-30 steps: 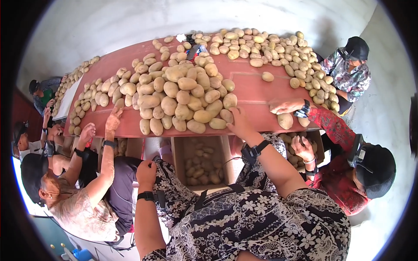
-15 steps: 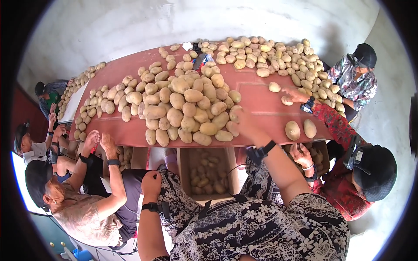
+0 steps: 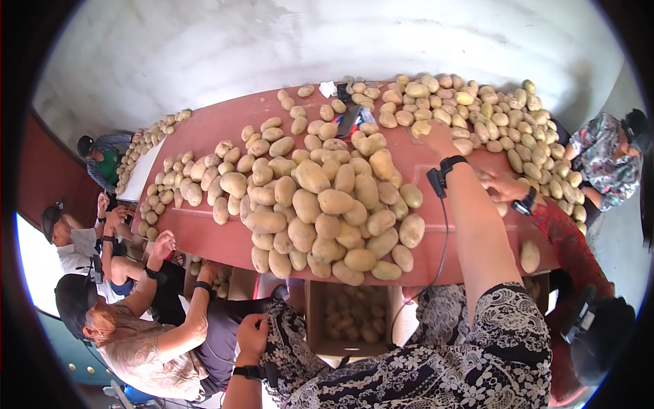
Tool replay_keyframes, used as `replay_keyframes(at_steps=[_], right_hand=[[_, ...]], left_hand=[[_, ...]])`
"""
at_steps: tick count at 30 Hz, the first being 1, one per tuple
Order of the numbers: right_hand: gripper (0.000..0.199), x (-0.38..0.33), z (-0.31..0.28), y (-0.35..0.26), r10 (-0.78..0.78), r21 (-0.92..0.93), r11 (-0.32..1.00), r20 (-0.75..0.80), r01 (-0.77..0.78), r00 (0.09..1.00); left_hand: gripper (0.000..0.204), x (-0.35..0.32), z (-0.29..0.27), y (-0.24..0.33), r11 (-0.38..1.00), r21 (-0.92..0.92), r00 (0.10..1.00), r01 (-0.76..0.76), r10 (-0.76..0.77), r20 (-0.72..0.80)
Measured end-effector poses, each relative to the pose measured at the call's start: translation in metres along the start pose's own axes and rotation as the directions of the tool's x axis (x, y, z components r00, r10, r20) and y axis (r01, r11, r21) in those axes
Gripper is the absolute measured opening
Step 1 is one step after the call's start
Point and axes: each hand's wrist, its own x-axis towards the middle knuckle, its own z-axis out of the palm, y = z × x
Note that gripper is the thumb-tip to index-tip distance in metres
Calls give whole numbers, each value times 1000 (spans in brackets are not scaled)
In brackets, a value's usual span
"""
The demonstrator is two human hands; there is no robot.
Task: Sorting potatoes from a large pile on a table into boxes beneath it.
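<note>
My right hand stretches across the red table to the potatoes at the far right. Its fingers are closed about a yellowish potato at the near left edge of that spread. By my left thigh, my left hand is curled closed; a small dark spot shows at its fingers, and what they hold, if anything, I cannot make out. A large heap of potatoes covers the middle of the table before me. Below the table edge, a cardboard box with potatoes inside stands between my knees.
A co-worker's hand in a red sleeve reaches in beside my right forearm. Another co-worker sits close on my left. A cable hangs from my right wrist strap. Behind the heap lies a dark flat object.
My right hand has moved from the heap's right side, farther away and right, to the far potatoes. The view has shifted. The neighbour's hands on the left have separated, one lowering toward a box.
</note>
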Motion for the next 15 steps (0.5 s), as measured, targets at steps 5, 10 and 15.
replay_keyframes(at_steps=[5,10,15], right_hand=[[78,23,-4,-5,177,-61,983,96,-172,980],[72,16,-8,-12,245,-34,969,272,-245,931],[71,19,-20,-21,242,-43,970,300,-241,923]], left_hand=[[12,7,1,10,1000,6,999,28,-28,22],[12,13,3,19,1000,1,999,29,-29,46],[11,13,4,23,1000,-1,1000,-21,21,16]])
